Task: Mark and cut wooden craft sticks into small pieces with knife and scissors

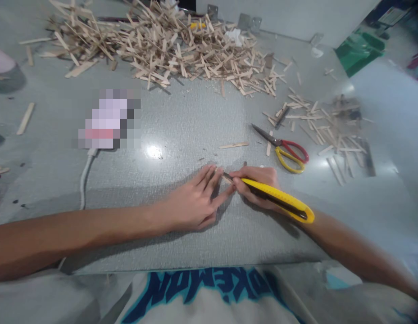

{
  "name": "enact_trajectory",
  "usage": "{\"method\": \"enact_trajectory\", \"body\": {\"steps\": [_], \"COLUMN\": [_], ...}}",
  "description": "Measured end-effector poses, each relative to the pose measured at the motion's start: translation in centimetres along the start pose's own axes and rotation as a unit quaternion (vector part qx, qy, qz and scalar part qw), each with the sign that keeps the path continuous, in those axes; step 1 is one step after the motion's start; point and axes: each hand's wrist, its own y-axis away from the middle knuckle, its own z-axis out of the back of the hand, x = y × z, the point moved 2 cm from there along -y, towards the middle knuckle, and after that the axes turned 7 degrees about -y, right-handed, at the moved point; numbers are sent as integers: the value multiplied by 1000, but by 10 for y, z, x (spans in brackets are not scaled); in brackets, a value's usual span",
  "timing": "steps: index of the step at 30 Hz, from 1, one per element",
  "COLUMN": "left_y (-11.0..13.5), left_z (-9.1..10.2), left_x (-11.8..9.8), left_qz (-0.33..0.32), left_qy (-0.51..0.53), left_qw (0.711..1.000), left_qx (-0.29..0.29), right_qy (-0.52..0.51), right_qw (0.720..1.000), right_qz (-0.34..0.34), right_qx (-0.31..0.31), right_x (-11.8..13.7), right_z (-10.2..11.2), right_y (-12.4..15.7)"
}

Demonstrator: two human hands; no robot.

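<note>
My right hand [259,180] is wrapped round a yellow utility knife [279,196], its handle slanting back over the wrist. The knife's blade end points left, at the fingertips of my left hand [198,198]. Those fingertips press down on a small wooden stick [226,179] on the table. Fingers and blade cover most of that stick, so its length does not show. Just beyond the hands lies a loose flat stick [233,145]. Scissors [279,146] with one red and one yellow handle loop rest past my right hand, blades pointing away to the left.
A big heap of wooden sticks [168,49] spreads along the back of the grey table [182,117]. More stick pieces [317,121] lie scattered at the right. At the left is a blurred-out phone-like object [107,114] with a white cable [83,180]. A green bin [361,51] stands beyond.
</note>
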Motion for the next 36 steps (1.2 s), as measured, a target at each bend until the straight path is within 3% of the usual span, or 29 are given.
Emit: {"method": "enact_trajectory", "body": {"steps": [10, 23, 36], "left_y": [-1, 0, -5], "left_z": [0, -2, 4], "left_x": [-1, 2, 1], "left_qz": [-1, 13, 31], "left_qy": [-13, 55, 66], "left_qw": [1000, 998, 997], "left_qx": [-7, 8, 3], "right_qy": [0, -20, 0], "right_qw": [1000, 1000, 1000], "right_qz": [3, -19, 8], "right_qx": [1, 10, 25], "right_x": [-2, -2, -1], "right_z": [0, 1, 1], "right_y": [0, 0, -1]}}
